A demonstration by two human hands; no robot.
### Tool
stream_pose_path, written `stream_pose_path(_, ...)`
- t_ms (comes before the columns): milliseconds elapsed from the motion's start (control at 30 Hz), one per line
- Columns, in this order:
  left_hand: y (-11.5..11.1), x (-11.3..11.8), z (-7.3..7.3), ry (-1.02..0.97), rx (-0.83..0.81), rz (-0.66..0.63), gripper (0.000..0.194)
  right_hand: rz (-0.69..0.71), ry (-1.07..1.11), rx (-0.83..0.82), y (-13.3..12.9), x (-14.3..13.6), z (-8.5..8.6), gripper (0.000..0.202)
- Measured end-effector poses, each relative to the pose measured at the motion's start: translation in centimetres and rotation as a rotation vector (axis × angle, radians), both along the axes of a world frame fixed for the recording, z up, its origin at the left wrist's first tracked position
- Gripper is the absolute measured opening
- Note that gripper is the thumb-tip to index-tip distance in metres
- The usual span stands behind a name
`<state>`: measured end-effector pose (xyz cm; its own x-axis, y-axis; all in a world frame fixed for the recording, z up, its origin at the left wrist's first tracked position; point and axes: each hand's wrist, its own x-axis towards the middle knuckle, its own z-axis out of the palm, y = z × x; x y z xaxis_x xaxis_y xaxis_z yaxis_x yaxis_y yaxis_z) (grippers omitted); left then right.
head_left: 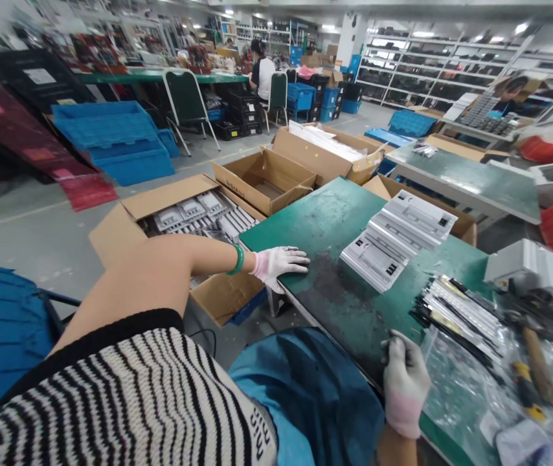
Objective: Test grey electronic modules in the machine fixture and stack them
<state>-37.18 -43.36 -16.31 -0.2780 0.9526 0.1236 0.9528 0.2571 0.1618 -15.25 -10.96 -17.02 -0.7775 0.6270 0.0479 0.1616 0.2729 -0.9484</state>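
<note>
My left hand (283, 264), in a white and pink glove, lies flat with fingers stretched out on the corner of the green worktable (322, 223). Several silver metal panels (397, 236) with black labels lie side by side farther in on the tabletop. At the near edge, my right hand (405, 382), gloved too, has its fingers curled closed; what they hold, if anything, is hidden. Just right of it rests a bundle of long silver and black strips (465, 317) on clear plastic bags (456, 382).
A hammer (539, 362) and a yellow-black tool (526, 388) lie at the right, before a grey metal machine (539, 275). An open carton (203, 217) of metal parts stands beyond my left arm, with another carton (267, 178) behind it. Blue crates (111, 139) stand on the floor; a seated person (263, 74) is far back.
</note>
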Motion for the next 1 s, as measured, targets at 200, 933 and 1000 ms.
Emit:
stream_pose_path(200,-0.06,-0.05,-0.33,0.025,0.037,-0.022,0.087,0.004,0.014,-0.007,0.07,-0.1,-0.17,0.052)
stream_pose_path(933,-0.04,-0.12,-0.13,-0.012,0.029,-0.011,0.086,0.013,0.016,-0.004,0.05,0.02,-0.07,0.052)
stream_pose_path(1000,-0.05,-0.15,-0.18,-0.004,0.033,-0.016,0.086,0.011,0.015,0.001,0.04,0.02,-0.06,0.052)
